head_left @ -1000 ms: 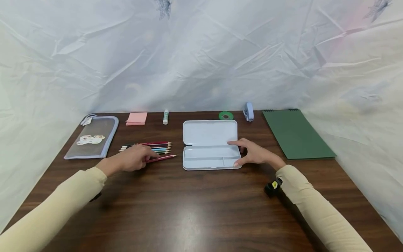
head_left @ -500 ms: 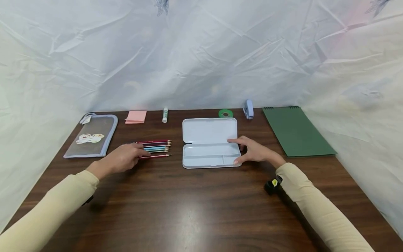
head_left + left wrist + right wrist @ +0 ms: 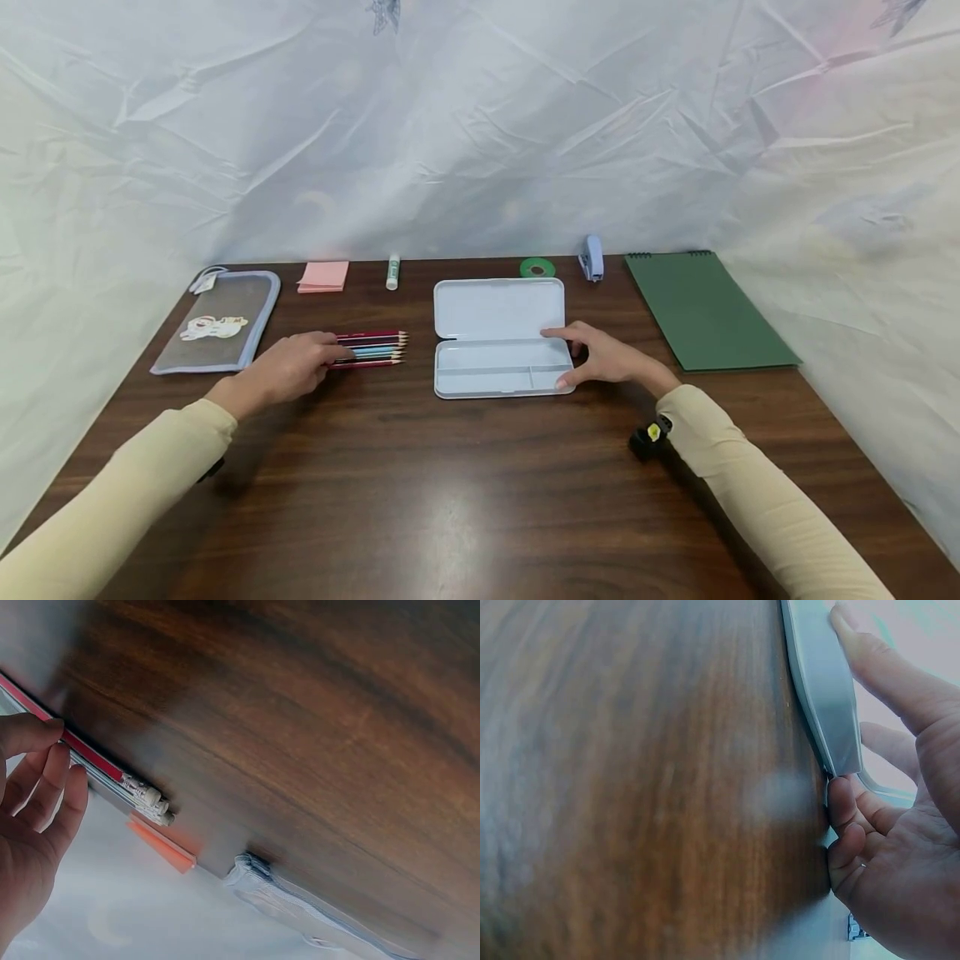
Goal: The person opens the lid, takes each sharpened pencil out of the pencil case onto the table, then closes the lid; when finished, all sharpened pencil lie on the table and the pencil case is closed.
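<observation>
In the head view several pencils [image 3: 378,351] lie side by side on the table, their sharpened tips toward the case. My left hand [image 3: 294,363] is over their other ends, thumb on the near side and fingers on the far side. The left wrist view shows that thumb against a red pencil [image 3: 94,756], the eraser ends sticking out beyond the hand. A pale blue pencil case [image 3: 480,358] lies with its lid up and its compartments bare. My right hand [image 3: 609,358] holds its right end, thumb at the near corner and index finger at the lid.
Behind stand a glue stick [image 3: 393,272], pink sticky notes [image 3: 323,277], green tape [image 3: 537,267] and a blue stapler [image 3: 592,258]. A mesh zip pouch [image 3: 217,325] lies far left, a green spiral notebook [image 3: 708,312] right. White cloth [image 3: 480,125] hangs along the back.
My left hand has slid the near red pencil leftward and up against the others, drawing the row closer together. The right hand has stayed on the pencil case.
</observation>
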Tool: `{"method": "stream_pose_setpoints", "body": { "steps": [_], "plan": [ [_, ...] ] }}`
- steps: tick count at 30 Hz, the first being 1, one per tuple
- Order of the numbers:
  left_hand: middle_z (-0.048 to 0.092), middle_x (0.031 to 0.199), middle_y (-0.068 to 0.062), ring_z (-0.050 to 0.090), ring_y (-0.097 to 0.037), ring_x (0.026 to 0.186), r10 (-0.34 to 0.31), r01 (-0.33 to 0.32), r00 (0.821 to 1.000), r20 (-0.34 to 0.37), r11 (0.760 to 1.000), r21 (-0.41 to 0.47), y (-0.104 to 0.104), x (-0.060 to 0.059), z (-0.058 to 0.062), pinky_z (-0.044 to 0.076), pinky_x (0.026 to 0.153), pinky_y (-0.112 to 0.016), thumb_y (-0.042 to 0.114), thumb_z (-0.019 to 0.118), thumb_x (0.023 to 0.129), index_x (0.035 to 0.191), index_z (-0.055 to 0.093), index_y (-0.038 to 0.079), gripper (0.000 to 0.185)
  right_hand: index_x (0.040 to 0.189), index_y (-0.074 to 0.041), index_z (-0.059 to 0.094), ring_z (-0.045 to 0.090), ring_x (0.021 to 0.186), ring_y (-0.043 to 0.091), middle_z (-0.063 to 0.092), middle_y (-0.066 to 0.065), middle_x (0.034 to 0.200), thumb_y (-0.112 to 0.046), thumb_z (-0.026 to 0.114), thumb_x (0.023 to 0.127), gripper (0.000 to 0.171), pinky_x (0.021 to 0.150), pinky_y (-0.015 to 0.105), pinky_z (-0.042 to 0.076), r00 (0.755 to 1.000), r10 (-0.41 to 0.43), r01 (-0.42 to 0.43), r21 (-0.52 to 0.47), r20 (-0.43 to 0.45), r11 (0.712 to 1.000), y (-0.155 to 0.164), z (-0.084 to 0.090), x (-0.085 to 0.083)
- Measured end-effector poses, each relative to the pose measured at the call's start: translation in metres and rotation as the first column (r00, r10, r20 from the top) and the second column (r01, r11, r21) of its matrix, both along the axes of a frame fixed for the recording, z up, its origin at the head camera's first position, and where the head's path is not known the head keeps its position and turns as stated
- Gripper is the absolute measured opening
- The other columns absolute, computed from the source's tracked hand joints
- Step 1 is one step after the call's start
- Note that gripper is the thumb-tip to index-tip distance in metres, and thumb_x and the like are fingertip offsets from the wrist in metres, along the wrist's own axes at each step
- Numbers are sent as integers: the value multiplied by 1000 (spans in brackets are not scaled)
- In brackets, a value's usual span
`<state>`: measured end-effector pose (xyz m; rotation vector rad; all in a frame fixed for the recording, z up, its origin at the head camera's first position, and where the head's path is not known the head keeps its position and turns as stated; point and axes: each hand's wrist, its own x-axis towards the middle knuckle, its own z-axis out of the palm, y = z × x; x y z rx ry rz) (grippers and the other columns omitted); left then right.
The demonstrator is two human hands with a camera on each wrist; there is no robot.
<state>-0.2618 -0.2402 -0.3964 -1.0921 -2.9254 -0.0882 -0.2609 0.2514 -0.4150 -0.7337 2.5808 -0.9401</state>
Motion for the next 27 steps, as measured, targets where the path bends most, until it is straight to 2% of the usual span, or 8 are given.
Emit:
{"method": "stream_pose_setpoints", "body": {
  "steps": [9,14,18,22,24,27],
  "plan": [
    [65,94,-5,62,-21,83,17,-17,1000,8,1000,7,1,-4,4,55,71,-46,-2,74,81,114,74,11,35,152,-9,42,46,98,24,49,15,117,-29,84,80,86,84,38,41,1000,-5,5,4,13,1000,1,-1,0],
    [65,103,-10,63,-26,92,31,-31,999,-23,999,13,12,-10,11,55,77,-48,4,76,83,121,71,7,38,152,-8,42,46,97,23,50,15,116,-28,84,81,85,84,37,42,1000,10,-10,1,0,1000,1,-1,-2],
    [63,123,-17,61,-32,114,13,-9,998,-64,998,67,35,-19,21,53,91,-50,9,74,86,129,66,3,44,151,-6,42,47,97,24,50,17,115,-27,83,81,84,83,36,42,1000,25,-25,-8,-7,1000,0,-1,-3],
    [54,142,-20,51,-35,132,-19,30,996,-92,993,114,70,-31,30,46,105,-51,16,72,90,139,56,0,53,151,-5,43,46,97,24,49,17,115,-27,83,81,83,83,37,41,1000,29,-29,-15,-3,999,0,-2,-2],
    [47,149,-21,44,-36,140,-27,37,996,-85,992,122,88,-37,33,41,110,-51,20,69,94,144,50,-1,59,151,-5,43,46,97,24,50,17,115,-27,83,81,84,83,36,42,1000,24,-24,-12,-7,1000,0,-3,-2],
    [35,159,-21,30,-35,149,-14,18,999,-32,993,114,115,-46,34,31,117,-50,30,62,98,151,38,-2,66,151,-5,43,46,96,23,50,16,114,-29,84,80,85,82,36,42,1000,24,-24,-11,-11,1000,1,-3,-1]
  ]
}}
